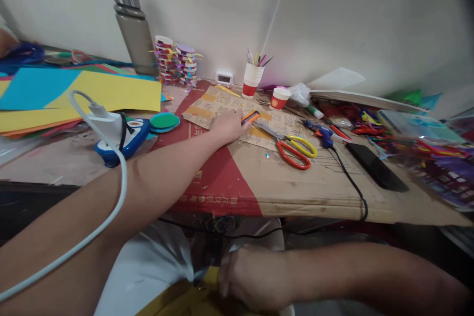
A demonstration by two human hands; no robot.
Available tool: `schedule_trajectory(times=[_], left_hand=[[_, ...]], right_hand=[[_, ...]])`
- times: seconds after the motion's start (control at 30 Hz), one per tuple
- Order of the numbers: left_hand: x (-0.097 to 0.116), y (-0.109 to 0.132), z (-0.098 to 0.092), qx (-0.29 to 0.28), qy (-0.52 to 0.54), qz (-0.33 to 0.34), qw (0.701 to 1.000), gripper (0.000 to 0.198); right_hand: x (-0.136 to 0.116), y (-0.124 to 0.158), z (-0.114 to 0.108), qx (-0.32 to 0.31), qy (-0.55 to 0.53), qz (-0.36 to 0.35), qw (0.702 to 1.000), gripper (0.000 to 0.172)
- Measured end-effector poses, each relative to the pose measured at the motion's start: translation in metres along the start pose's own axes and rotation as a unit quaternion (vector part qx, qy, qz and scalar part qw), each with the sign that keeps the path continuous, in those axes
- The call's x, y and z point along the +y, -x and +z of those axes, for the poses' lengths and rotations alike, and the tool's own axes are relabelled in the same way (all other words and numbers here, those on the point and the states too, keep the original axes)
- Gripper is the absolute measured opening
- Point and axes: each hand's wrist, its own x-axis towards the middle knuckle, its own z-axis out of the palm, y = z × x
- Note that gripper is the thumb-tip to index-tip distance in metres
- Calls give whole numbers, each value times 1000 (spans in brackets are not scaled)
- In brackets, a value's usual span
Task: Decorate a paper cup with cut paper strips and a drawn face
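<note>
My left hand (230, 126) reaches over the desk and rests on a printed brown cardboard sheet (207, 108), its fingers closed round an orange and black cutter (251, 117). Just right of it lie scissors (287, 140) with one red and one yellow handle. Low in the view, below the desk edge, my right hand (255, 279) is blurred and curled over a yellow sheet (174, 298) at my lap. Its fingertips are hard to make out, and what they grip is hidden.
A grey bottle (137, 34), decorated cup stacks (168, 59), a cup of pencils (253, 79) and a small cup (279, 98) stand along the wall. A glue gun (326, 137) and black phone (375, 165) lie right. A white cable (120, 192) crosses my left arm.
</note>
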Motion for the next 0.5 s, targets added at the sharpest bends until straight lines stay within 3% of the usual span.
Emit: schedule_trajectory(times=[0.07, 0.13, 0.27, 0.33, 0.4, 0.5], left_hand=[[0, 0, -1, 2, -3, 2, 1000, 48], [0, 0, -2, 1, -3, 4, 1000, 48], [1, 1, -6, -7, 8, -10, 1000, 46], [-1, 1, -7, -9, 11, -12, 1000, 45], [-3, 1, -8, -13, 20, -14, 1000, 45], [-7, 0, -7, -11, 40, -20, 999, 43]], right_hand=[[-19, 13, -25, 0, 2, -61, 998, 13], [-34, 20, -45, 59, 62, -112, 990, 26], [-38, 6, -46, 117, 292, -75, 946, 28], [-38, -3, -46, 106, 328, -17, 939, 36], [-44, -2, -60, 50, 329, -41, 942, 38], [-60, 11, -106, 20, 239, -62, 969, 13]])
